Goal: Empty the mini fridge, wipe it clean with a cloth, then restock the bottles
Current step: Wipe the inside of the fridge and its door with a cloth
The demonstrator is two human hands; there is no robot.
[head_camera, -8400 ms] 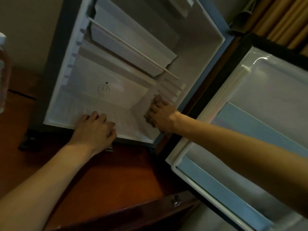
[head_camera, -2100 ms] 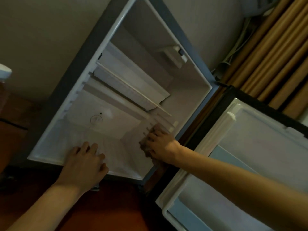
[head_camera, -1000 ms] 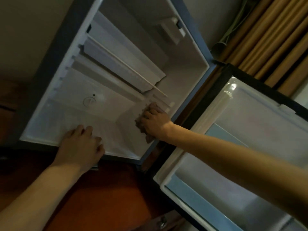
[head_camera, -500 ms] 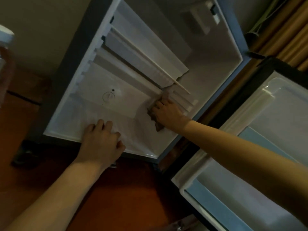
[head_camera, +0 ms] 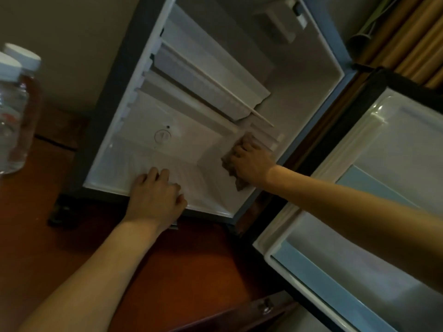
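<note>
The mini fridge (head_camera: 318,97) stands with its door swung wide and nothing inside its white cavity. My right hand (head_camera: 251,164) grips a brownish cloth (head_camera: 229,165) and presses it against the lower right inner wall, just below the shelf rails. My left hand (head_camera: 155,195) rests on the fridge floor at its front lip, fingers bent. Two clear bottles (head_camera: 13,111) with white caps stand at the far left edge of the view, outside the fridge.
The fridge door (head_camera: 383,188) hangs wide at the right, its white liner and pale blue door shelves bare. One white shelf (head_camera: 215,75) sits inside the fridge. A red-brown wooden surface (head_camera: 191,271) lies below. Tan curtain folds (head_camera: 412,37) hang at the upper right.
My right hand has slid the cloth slightly along the right inner wall near the shelf rails. The view shifted, bringing the bottles in at the left. My left hand stays on the fridge floor.
</note>
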